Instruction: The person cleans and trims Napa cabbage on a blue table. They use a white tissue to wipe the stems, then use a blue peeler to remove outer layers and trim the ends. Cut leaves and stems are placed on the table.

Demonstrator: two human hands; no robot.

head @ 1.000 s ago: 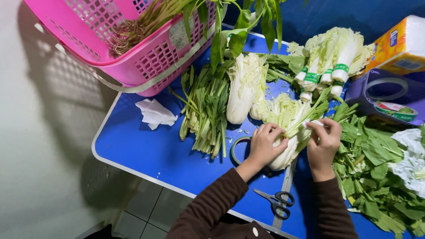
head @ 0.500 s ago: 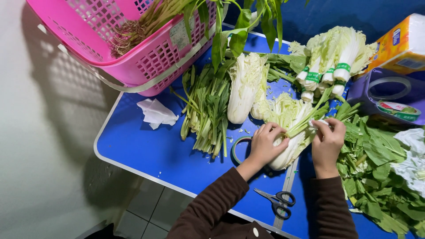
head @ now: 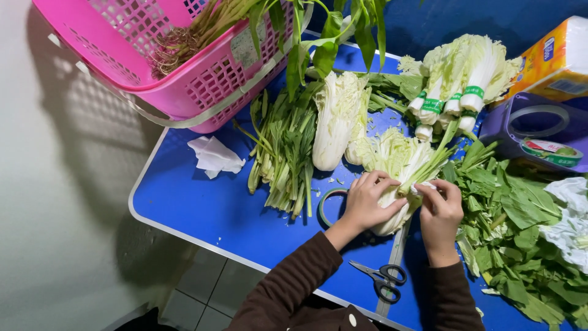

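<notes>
Here both hands met over a small napa cabbage point(head: 398, 175) lying near the front edge of the blue table point(head: 202, 211). The left hand point(head: 365, 202) cupped the pale lower end of the cabbage, fingers curled closed around it, apparently to keep the leaves pressed together and stop the head from rolling. The right hand point(head: 440, 211) pinched narrowly at something small and whitish against the side of the cabbage; whether that was a strip of tape or a bit of leaf could not be told.

A roll of tape point(head: 327, 205) lay flat on the table just beside the left hand, partly hidden under it, close enough to be reached without shifting. A pair of scissors point(head: 381, 281) with black handles lay near the table's front edge, between the two forearms in their brown sleeves.

Further back, a bundle of cabbages point(head: 462, 76) already bound with green bands lay well apart from the hands, and a single larger cabbage point(head: 335, 116) lay beside a pile of long-stemmed greens point(head: 283, 153). Loose dark leaves point(head: 514, 227) were heaped to the right of the right hand. A pink basket point(head: 153, 73) holding more rooted greens sat tilted on the table's far left corner, and a crumpled tissue point(head: 214, 156) lay just in front of it.
</notes>
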